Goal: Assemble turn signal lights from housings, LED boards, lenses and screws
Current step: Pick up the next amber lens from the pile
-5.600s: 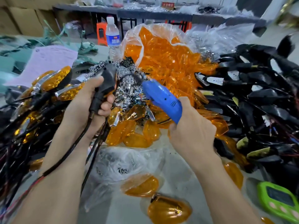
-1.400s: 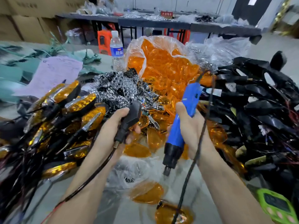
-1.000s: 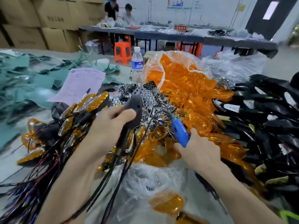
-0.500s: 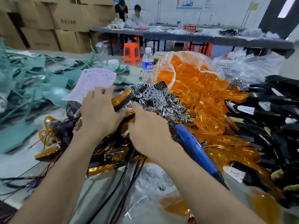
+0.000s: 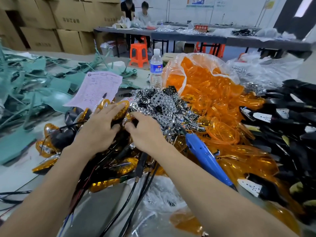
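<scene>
Black leads trail nearest the body, over a crumpled clear bag whose contents I cannot make out. Just beyond, the left hand lies with its fingers nearly straight across a finished light. The light sits amber lens up on top of the heap of finished lights at the left, and the hand presses it rather than clasps it. The right hand is just beside it, fingers bent down into the heap's edge with the tips hidden, so I cannot tell whether it pinches anything. The blue screwdriver lies loose to the right on spilled amber lenses. This looks like setting a done unit down and reaching for the next parts. To do it well, seat the light so it will not slide, lay its lead clear of the others, and lift only one board from the silvery LED boards just behind. Farther back are the lens bag, the black housings at right, a water bottle and a paper form.
</scene>
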A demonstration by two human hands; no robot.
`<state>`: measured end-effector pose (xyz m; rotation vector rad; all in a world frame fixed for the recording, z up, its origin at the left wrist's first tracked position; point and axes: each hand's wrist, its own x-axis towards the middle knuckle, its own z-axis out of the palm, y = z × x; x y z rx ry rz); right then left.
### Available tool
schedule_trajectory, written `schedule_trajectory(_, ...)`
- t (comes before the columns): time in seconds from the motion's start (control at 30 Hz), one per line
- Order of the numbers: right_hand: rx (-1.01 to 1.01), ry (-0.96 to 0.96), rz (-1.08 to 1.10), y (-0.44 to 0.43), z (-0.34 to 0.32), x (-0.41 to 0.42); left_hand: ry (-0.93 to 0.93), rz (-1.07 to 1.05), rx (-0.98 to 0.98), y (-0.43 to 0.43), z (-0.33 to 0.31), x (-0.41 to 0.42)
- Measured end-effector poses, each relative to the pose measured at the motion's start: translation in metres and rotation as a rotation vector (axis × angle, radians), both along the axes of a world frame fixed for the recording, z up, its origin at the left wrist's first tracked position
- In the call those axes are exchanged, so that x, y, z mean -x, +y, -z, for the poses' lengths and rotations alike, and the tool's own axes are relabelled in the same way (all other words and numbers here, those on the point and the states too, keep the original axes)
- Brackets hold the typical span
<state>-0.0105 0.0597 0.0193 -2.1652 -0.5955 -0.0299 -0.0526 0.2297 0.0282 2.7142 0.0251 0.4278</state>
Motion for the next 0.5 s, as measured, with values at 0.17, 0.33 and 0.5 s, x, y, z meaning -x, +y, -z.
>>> schedule_trajectory(0.17, -0.008, 0.031, 0.236, -0.032, 0.006, -0.036, -0.15, -0.02, -0.017, -0.015, -0.003, 0.009)
schedule_trajectory(0.33, 0.254, 0.08, 0.313, -0.087, -0.004, -0.068, -0.106, 0.013, -0.04, -0.047, -0.018, 0.005)
schedule_trajectory(0.5, 0.716, 0.058, 0.379, -0.167, -0.018, -0.089, -0.121, 0.122, 0.067, -0.105, -0.022, -0.002)
